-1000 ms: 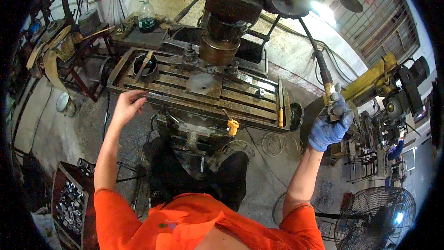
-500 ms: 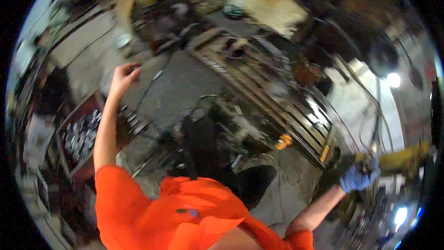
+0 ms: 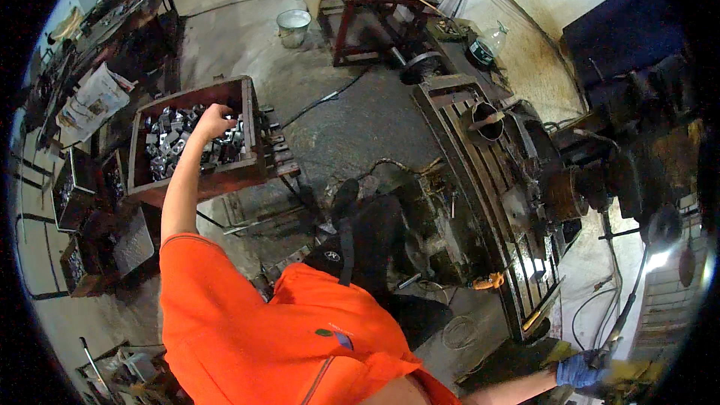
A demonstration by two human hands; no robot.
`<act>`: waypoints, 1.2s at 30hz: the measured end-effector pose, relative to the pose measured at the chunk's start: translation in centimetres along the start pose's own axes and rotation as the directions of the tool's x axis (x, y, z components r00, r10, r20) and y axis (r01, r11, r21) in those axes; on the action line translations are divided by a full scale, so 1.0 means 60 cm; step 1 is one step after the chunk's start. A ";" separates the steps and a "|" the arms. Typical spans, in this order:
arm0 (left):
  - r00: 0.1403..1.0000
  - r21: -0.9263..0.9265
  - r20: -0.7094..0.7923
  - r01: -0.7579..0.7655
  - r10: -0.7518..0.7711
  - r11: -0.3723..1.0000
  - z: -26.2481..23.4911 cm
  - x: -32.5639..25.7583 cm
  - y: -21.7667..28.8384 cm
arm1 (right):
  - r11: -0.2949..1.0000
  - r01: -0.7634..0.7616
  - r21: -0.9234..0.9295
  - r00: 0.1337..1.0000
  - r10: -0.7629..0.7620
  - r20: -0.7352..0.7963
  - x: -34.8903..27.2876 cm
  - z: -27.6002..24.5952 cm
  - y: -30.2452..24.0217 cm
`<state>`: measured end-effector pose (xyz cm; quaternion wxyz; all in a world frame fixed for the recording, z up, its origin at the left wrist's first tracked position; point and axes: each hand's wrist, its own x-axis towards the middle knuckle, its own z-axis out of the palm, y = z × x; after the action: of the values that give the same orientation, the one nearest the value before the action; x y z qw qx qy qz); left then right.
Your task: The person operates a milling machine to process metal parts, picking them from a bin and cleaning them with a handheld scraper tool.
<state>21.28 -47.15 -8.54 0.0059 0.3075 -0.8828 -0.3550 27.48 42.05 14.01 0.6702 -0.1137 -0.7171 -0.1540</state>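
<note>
orange shirt (image 3: 225, 292), blue glove (image 3: 576, 372), grey parts (image 3: 166, 141)

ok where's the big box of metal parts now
The box is at left in the head view, below-left of the pale bucket, the left hand over its metal parts.

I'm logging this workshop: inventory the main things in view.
large bin: one, brown, left
metal parts: many, grey, in large bin
floor bucket: one, whitish, upper centre
stand: one, dark red, top centre
bottle: one, greenish, upper right
slotted table: one, brownish, right
pot: one, dark, on slotted table
lit lamp: one, dark, far right
shirt: one, orange, bottom
left hand: one, bare, at metal parts
right hand: one, blue glove, lower right
</note>
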 end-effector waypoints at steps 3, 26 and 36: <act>0.981 0.231 -0.108 -0.133 0.161 0.964 0.035 0.043 -0.050 | 0.992 0.024 -0.123 0.999 -0.021 0.025 0.015 -0.006 -0.006; 0.948 0.234 -0.046 0.317 -0.315 0.919 0.120 0.179 -0.058 | 0.441 -0.338 0.831 0.927 0.310 0.212 0.190 -0.049 -0.019; 0.986 0.334 -0.163 0.084 -0.030 0.939 0.119 0.243 -0.217 | 0.592 -0.279 0.756 0.958 0.231 0.172 0.263 -0.009 -0.022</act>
<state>14.85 -57.92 -25.12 0.0115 0.3560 -0.9184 -0.1723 26.28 39.96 29.67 0.6484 0.0786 -0.7079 0.2687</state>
